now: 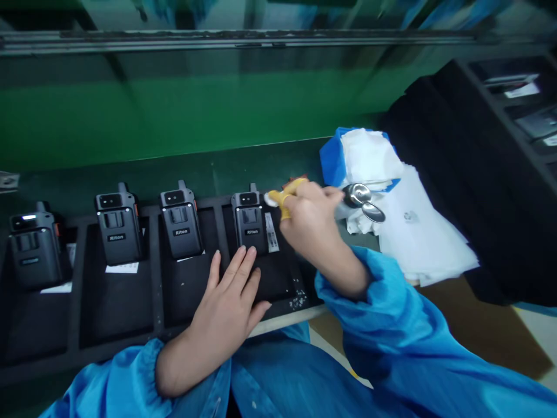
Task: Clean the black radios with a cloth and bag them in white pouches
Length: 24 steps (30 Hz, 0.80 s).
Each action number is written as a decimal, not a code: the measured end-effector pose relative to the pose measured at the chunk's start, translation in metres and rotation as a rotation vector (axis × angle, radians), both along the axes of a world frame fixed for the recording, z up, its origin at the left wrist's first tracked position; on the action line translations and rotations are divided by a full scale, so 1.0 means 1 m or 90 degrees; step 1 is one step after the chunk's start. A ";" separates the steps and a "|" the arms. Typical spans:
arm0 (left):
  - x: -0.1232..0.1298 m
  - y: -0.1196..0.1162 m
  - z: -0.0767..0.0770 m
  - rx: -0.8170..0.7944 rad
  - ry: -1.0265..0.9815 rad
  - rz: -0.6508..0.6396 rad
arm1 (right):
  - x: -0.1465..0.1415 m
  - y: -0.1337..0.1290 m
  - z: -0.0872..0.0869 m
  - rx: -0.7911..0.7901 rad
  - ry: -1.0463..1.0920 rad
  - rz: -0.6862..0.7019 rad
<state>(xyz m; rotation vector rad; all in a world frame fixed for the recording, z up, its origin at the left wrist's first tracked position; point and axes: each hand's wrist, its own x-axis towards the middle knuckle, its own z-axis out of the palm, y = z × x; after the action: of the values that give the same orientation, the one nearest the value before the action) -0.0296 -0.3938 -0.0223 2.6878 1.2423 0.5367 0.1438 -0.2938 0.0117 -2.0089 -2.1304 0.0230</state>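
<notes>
A dark grey handheld radio (250,217) marked "Riton" lies in a compartment of the black tray (156,278), its stubby antenna pointing away from me. My left hand (232,296) rests with fingers spread and fingertips at the radio's lower edge. To the right of the radio, my right hand (311,217) has yellow finger covers on its fingers and pinches a small white wad (270,199). A label strip (272,232) with printed codes lies beside the radio. Three more radios sit further left: one (180,223), another (117,226) and a third (38,249).
A blue box (334,158) of white wipes (369,157) stands right of my right hand. Near it are a metal-topped dispenser (357,194) with a raised lid and white sheets (422,226). Stacked black trays (439,174) rise at the right. A green panel (195,110) borders the back.
</notes>
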 end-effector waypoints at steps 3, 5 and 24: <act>0.001 0.000 0.000 -0.003 -0.004 0.003 | 0.000 0.004 0.002 0.137 -0.007 -0.012; 0.001 0.000 0.000 -0.005 -0.004 0.001 | -0.005 0.005 -0.001 0.153 -0.020 0.059; 0.000 0.000 0.002 -0.022 0.001 -0.009 | 0.017 -0.027 -0.008 0.145 -0.006 0.077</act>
<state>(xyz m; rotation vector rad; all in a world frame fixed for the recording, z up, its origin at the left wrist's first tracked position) -0.0300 -0.3934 -0.0201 2.6671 1.2211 0.5062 0.1605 -0.3205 0.0035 -1.7552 -2.1490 -0.2012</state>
